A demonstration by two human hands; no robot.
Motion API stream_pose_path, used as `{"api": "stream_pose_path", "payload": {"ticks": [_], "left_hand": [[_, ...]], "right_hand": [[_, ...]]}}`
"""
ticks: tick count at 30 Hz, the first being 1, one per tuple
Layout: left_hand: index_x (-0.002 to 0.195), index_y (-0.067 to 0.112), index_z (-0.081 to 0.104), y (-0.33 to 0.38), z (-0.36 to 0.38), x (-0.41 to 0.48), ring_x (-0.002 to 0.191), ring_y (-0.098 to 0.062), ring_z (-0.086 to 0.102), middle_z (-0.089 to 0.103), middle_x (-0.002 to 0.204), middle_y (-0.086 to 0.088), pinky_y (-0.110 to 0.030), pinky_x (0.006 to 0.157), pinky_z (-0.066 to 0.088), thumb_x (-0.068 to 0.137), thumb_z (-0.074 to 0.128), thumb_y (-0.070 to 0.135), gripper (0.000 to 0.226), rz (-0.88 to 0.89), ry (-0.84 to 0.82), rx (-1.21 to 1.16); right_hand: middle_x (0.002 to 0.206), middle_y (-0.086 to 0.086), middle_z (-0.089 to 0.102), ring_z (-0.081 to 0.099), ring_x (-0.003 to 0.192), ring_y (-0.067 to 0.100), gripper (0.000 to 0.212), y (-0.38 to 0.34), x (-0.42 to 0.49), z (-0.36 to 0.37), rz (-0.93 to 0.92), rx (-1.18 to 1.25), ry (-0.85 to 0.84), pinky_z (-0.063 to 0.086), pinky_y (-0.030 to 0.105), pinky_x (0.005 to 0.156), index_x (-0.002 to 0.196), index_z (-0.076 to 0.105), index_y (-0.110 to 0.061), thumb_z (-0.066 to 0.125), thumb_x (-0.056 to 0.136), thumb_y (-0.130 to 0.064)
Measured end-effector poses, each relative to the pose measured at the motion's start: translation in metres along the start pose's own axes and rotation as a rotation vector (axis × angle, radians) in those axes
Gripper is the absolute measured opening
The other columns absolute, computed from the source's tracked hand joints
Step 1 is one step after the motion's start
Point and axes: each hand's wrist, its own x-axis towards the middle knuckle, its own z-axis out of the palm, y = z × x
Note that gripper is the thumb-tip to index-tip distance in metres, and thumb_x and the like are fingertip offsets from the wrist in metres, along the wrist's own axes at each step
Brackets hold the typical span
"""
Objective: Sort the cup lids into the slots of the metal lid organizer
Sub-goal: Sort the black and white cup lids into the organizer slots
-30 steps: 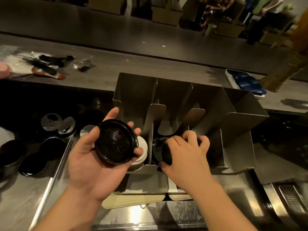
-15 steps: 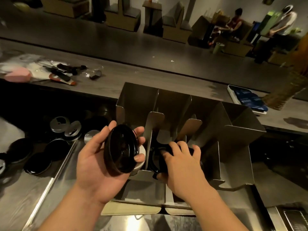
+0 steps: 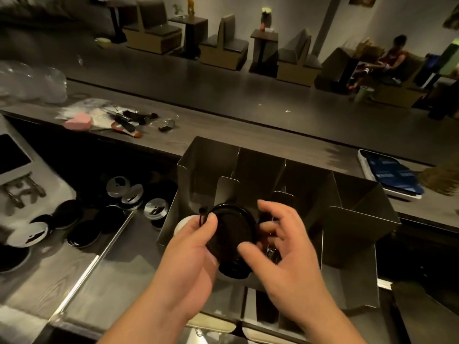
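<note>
Left hand [image 3: 191, 256]: grips black lid [image 3: 231, 232] by its edge, above organizer [image 3: 360, 219], left-centre slots.
Right hand [image 3: 283, 254]: fingers relaxed, holding nothing.
Risk: lid may slip, strike divider [image 3: 227, 192], land in the wrong slot.

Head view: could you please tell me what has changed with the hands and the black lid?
The left hand carried the black lid rightward, toward the second slot of the organizer. The right hand left that slot and touches the lid. Left grip, organizer and loose lids unchanged.
</note>
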Motion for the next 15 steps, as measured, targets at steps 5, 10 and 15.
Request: {"api": "stream_pose_path", "payload": {"ticks": [5, 10, 15], "left_hand": [[0.114, 0.011, 0.068, -0.009, 0.0, 0.0, 0.089, -0.025, 0.076, 0.076, 0.104, -0.015, -0.035, 0.066, 0.057, 0.086, 0.066, 0.021, 0.03, -0.028, 0.024, 0.091], [0.113, 0.01, 0.069, -0.008, -0.008, 0.005, 0.091, -0.024, 0.075, 0.076, 0.103, -0.013, -0.035, 0.066, 0.057, 0.076, 0.072, 0.022, 0.039, 0.014, 0.017, 0.222], [0.112, 0.012, 0.069, -0.002, -0.01, 0.014, 0.09, -0.022, 0.075, 0.077, 0.101, -0.012, -0.027, 0.058, 0.056, 0.08, 0.07, 0.021, 0.033, 0.029, -0.032, 0.234]], "right_hand": [[0.138, -0.037, 0.022, 0.024, 0.135, -0.01, 0.077, 0.015, -0.003, 0.013, -0.087, -0.435, -0.09, 0.025, 0.008, 0.107, 0.141, 0.038, -0.042, 0.078, 0.075, -0.044], [0.133, -0.031, 0.039, 0.032, 0.131, -0.007, 0.065, 0.02, 0.0, 0.014, -0.118, -0.523, 0.003, 0.028, 0.012, 0.104, 0.136, 0.046, -0.04, 0.066, 0.076, -0.053], [0.14, -0.03, 0.035, 0.027, 0.134, -0.009, 0.07, 0.017, 0.007, 0.017, -0.109, -0.622, -0.097, 0.02, 0.007, 0.103, 0.139, 0.042, -0.041, 0.071, 0.077, -0.051]]}}
